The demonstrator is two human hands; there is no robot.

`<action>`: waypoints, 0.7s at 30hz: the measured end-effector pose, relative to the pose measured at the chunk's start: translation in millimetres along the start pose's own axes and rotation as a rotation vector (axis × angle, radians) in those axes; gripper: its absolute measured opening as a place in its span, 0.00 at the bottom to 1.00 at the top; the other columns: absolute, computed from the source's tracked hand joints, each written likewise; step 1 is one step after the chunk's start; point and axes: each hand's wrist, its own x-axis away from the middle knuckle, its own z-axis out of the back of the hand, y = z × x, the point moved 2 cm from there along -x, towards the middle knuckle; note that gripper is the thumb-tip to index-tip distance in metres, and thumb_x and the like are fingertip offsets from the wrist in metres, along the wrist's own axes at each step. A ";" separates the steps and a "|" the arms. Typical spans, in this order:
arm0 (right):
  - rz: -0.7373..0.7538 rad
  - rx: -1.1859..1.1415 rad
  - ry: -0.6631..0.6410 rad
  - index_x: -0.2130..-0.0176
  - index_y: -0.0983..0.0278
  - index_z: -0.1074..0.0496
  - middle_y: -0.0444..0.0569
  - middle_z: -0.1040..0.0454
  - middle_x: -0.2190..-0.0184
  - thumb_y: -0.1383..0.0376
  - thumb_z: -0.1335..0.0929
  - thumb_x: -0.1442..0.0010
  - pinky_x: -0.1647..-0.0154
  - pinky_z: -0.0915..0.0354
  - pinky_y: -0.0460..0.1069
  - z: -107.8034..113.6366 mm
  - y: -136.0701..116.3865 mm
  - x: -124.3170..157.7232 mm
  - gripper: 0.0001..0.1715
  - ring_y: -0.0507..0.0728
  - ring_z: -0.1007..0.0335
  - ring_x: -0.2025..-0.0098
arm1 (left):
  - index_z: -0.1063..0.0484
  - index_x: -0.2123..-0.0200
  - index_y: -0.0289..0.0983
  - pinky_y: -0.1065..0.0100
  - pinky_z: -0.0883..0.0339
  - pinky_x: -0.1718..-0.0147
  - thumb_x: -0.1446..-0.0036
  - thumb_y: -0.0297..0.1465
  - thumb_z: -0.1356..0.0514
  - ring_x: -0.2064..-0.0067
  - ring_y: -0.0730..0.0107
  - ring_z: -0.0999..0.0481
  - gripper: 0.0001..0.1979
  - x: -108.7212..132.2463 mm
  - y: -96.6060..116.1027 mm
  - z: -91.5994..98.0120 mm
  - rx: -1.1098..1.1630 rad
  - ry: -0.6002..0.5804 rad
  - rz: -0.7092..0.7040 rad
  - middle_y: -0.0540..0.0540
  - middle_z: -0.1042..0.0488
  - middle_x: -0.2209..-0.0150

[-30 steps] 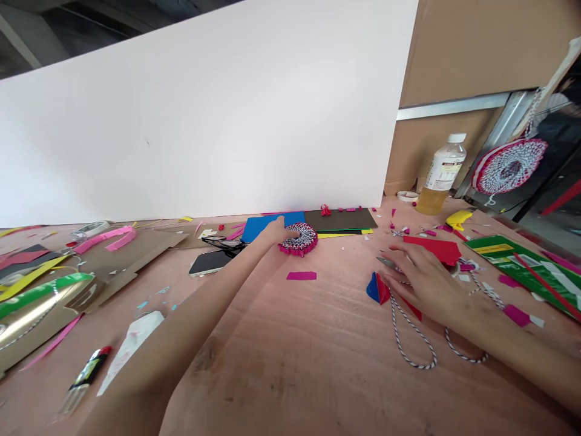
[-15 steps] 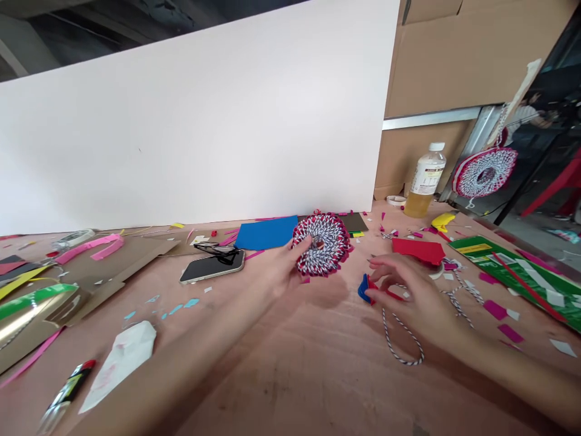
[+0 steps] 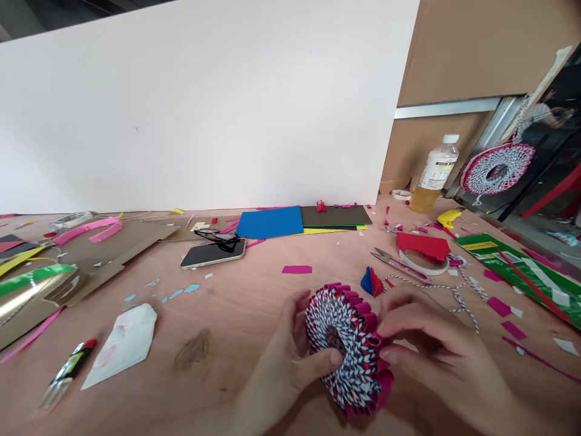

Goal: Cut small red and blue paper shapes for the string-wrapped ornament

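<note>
Low over the front of the table is a round woven paper ring, black, white and red on its face, with magenta loops around the edge. My left hand is shut on its left side, thumb across the face near the central hole. At the right edge my right hand is closed, its thumb and finger pinching a magenta loop. Just behind that hand, a blue and red folded paper piece rests on the table beside a black-and-white cord. A pair of scissors lies behind the cord.
Blue card, a phone and glasses lie toward the white board. A bottle stands back right; a similar ring hangs beside it. Left are a glue stick and white paper.
The ring has come closer and lower in my left hand. My right hand has left the blue and red folded piece and now grips the ring's magenta edge.
</note>
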 end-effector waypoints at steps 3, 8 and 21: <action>0.022 0.066 -0.019 0.63 0.55 0.30 0.44 0.31 0.67 0.71 0.33 0.43 0.67 0.31 0.44 -2.0 -6.3 2.7 0.10 0.53 0.31 0.64 | 0.54 0.40 0.53 0.50 0.57 0.39 0.59 0.35 0.30 0.35 0.54 0.57 0.47 3.9 7.0 9.0 -0.267 0.095 -0.104 0.46 0.57 0.35; 0.050 0.082 -0.071 0.64 0.56 0.29 0.45 0.29 0.70 0.71 0.32 0.44 0.71 0.30 0.43 -2.1 -15.0 3.8 0.09 0.53 0.29 0.69 | 0.38 0.45 0.49 0.52 0.60 0.38 0.47 0.29 0.38 0.35 0.54 0.57 0.26 6.1 48.0 -5.7 -0.692 -0.155 -0.518 0.48 0.49 0.37; -0.005 0.111 -0.039 0.60 0.52 0.29 0.43 0.26 0.70 0.67 0.32 0.45 0.75 0.28 0.43 -13.3 -20.7 20.3 0.12 0.54 0.26 0.71 | 0.29 0.61 0.47 0.61 0.37 0.45 0.55 0.30 0.32 0.45 0.58 0.34 0.16 27.3 51.9 -20.3 -0.794 -0.147 -0.472 0.49 0.30 0.51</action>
